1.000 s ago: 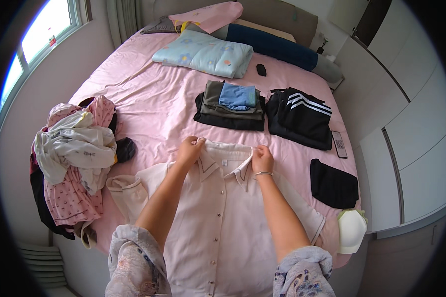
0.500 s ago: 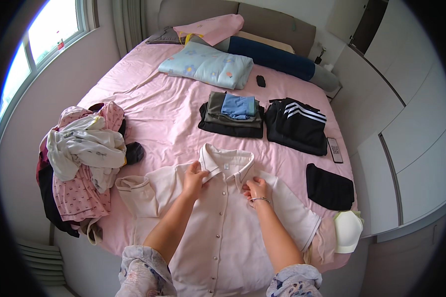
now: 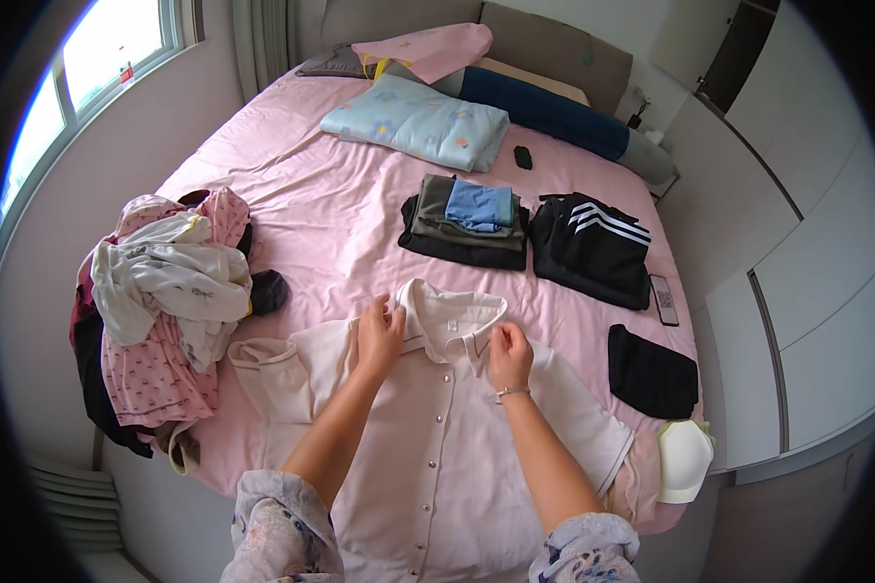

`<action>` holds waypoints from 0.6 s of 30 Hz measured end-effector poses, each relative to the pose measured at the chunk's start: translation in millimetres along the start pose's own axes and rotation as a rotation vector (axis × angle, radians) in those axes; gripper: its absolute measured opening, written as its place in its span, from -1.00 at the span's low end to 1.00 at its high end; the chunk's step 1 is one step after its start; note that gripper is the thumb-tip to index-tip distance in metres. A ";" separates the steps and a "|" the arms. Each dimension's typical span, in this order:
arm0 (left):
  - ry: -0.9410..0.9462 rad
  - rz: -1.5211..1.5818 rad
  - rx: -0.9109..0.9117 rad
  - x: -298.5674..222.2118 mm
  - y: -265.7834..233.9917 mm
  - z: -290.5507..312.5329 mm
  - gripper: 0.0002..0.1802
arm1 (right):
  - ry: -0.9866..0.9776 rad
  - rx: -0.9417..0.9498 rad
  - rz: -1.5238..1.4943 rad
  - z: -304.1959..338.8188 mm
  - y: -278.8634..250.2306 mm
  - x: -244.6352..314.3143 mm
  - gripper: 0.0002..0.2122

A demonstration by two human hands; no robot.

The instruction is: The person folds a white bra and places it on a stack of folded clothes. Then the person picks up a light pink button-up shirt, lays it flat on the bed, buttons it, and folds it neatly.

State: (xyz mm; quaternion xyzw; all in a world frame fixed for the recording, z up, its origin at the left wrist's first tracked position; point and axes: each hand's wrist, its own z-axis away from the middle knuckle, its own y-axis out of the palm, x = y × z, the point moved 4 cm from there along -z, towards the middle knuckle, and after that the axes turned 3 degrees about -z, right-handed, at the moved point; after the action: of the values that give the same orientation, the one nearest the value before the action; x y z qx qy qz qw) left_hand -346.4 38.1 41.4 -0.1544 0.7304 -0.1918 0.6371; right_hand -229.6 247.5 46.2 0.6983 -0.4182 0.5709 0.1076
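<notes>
A pale pink button-up shirt (image 3: 389, 457) lies front up, its collar (image 3: 457, 303) pointing toward the far end of the bed. My left hand (image 3: 379, 338) rests at the shoulder beside the left edge of the collar, fingers stretched and slightly apart. With its fingers pinched, my right hand (image 3: 508, 358) grips the right collar edge and wears a thin bracelet. The shirt's left sleeve (image 3: 270, 364) is bunched up, while its right sleeve (image 3: 598, 447) lies spread out. My forearms cover parts of the shirt's front.
Crumpled clothes (image 3: 170, 291) form a pile at left. Beyond the shirt lie folded clothes (image 3: 467, 223), folded black striped clothing (image 3: 593, 248), a phone (image 3: 664, 300) and a black folded garment (image 3: 653, 371). A white bra cup (image 3: 684, 462) sits near the bed's right edge.
Both hands have shifted up along the collar. My right hand has turned upright and pinches the collar edge higher; my left fingers now point up beside it. The view has moved slightly.
</notes>
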 end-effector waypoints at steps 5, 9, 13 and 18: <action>-0.253 0.459 0.073 28.4 31.2 -46.3 -0.53 | -0.483 0.174 0.336 -57.7 46.6 31.0 -0.85; -0.385 0.553 0.194 35.3 39.3 -44.9 -0.58 | -0.474 0.426 0.506 -66.9 74.6 11.5 -0.80; -0.371 0.599 0.196 41.6 37.0 -41.1 -0.60 | -0.395 0.507 0.581 -63.6 73.4 6.4 -0.85; -0.255 0.548 0.278 25.2 33.8 -38.0 -0.61 | -0.475 0.451 0.467 -60.2 70.1 3.2 -0.91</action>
State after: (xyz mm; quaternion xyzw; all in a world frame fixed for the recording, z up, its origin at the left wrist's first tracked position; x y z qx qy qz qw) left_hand -387.0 59.1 7.7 0.1132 0.6261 -0.0902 0.7662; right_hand -321.8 239.8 45.7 0.7030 -0.4433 0.4801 -0.2807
